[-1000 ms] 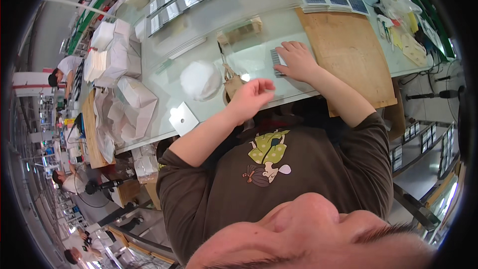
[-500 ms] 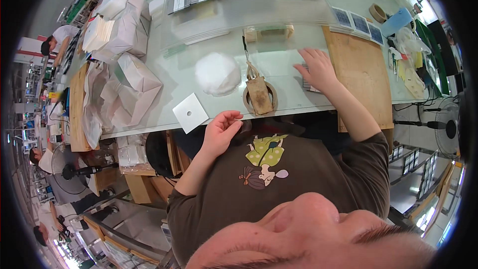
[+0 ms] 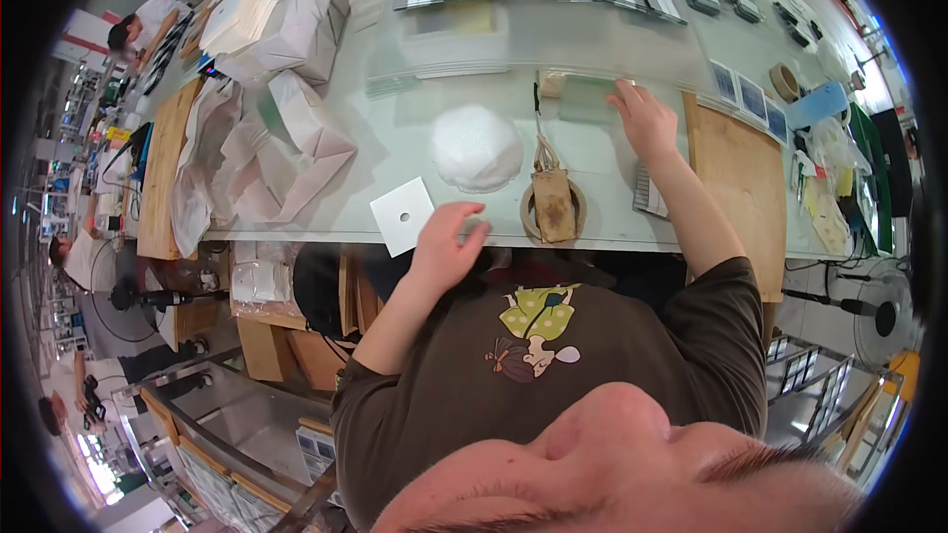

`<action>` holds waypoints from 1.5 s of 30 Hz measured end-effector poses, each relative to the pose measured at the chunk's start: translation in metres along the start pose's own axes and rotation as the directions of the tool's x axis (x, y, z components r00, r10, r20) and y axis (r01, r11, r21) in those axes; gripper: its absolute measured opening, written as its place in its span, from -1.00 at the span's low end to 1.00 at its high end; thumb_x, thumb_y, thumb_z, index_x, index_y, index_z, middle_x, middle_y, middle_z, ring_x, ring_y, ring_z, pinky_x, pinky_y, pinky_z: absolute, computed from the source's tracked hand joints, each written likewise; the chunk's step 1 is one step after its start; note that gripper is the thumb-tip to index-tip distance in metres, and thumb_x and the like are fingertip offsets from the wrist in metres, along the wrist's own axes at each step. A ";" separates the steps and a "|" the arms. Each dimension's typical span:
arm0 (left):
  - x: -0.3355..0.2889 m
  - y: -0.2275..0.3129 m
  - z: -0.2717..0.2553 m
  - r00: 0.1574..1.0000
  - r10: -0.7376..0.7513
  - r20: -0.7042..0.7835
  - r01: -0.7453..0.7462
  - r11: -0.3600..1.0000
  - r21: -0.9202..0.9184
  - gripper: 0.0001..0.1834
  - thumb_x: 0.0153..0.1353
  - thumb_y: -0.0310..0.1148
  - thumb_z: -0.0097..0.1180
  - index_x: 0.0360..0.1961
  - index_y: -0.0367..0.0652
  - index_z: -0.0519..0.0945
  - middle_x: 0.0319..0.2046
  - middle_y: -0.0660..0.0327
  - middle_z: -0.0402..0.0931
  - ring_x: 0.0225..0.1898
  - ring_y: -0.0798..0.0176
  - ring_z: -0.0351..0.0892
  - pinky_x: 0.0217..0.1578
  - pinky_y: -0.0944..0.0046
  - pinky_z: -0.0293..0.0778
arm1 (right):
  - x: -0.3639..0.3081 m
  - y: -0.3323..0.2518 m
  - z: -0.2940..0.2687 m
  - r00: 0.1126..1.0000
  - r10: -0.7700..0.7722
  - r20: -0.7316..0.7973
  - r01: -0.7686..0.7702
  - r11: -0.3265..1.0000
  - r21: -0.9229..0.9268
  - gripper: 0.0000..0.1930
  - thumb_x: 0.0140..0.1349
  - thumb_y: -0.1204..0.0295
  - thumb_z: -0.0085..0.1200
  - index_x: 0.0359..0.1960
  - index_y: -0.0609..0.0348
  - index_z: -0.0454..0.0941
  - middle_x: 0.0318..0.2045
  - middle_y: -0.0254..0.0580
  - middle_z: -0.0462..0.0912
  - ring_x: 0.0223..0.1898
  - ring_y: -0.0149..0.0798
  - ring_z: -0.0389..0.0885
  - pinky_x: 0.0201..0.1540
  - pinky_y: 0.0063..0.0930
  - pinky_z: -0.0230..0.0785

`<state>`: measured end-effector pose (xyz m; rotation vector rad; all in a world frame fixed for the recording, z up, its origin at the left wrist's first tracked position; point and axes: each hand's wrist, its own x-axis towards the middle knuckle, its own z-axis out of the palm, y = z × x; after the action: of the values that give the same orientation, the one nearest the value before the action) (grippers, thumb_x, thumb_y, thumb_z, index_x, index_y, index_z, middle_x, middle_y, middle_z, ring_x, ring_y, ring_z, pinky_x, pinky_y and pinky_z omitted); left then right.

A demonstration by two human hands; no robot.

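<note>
Lying between your hands are one round white pad (image 3: 477,148), one tape ring (image 3: 581,202) and one tan block (image 3: 555,211) on it. Your left hand (image 3: 444,249), fingers loosely curled and thumb apart, shows nothing held beside one white square card (image 3: 403,217). Your right hand (image 3: 649,125) has moved forward from one grey ribbed panel (image 3: 647,193), now by your forearm; its half-bent fingertips meet one pale green piece (image 3: 586,102), any grip unclear.

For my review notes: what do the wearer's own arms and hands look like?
The left hand and right hand are ungloved, with no bracelet or watch visible. Dark brown sleeves end near the elbows, leaving the forearms uncovered. No cable or marking shows on either arm.
</note>
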<state>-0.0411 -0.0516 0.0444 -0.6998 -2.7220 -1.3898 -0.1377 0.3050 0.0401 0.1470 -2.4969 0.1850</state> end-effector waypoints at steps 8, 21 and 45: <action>0.079 -0.026 0.004 0.945 0.272 -0.183 -0.189 0.908 0.374 -0.82 0.07 -0.45 0.16 -0.26 -0.20 0.56 -0.27 0.07 0.54 -0.19 -0.01 0.50 -0.15 0.12 0.45 | 0.036 0.015 -0.042 0.994 -0.060 -0.096 0.085 0.958 0.275 -0.88 0.10 0.42 0.20 -0.30 0.04 0.62 -0.36 -0.32 0.60 -0.40 -0.18 0.59 -0.37 -0.41 0.46; 0.122 -0.024 -0.005 0.979 -0.027 0.201 -0.123 0.710 0.693 -0.88 0.01 -0.38 0.07 -0.53 -0.19 0.58 -0.44 0.11 0.53 -0.34 0.02 0.56 -0.30 0.14 0.50 | -0.042 -0.036 -0.063 0.546 0.289 0.787 -0.828 0.041 0.559 -0.81 0.27 0.44 0.07 -0.16 0.29 0.50 -0.45 -0.23 0.59 -0.44 -0.38 0.62 -0.39 -0.55 0.50; 0.141 -0.035 -0.047 0.917 -0.279 0.285 0.214 0.947 0.238 -0.88 -0.03 -0.47 0.07 -0.49 -0.23 0.63 -0.48 0.17 0.57 -0.38 0.26 0.54 -0.40 0.26 0.45 | -0.125 -0.095 -0.062 0.719 0.329 0.612 -0.683 0.493 0.539 -0.61 0.17 0.44 0.19 0.04 0.28 0.45 -0.60 -0.39 0.46 -0.56 -0.57 0.36 -0.49 -0.66 0.25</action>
<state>-0.1906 -0.0513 0.0741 -0.6281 -3.2468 -1.0887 0.0127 0.2298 0.0236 -0.3103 -2.6490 1.6285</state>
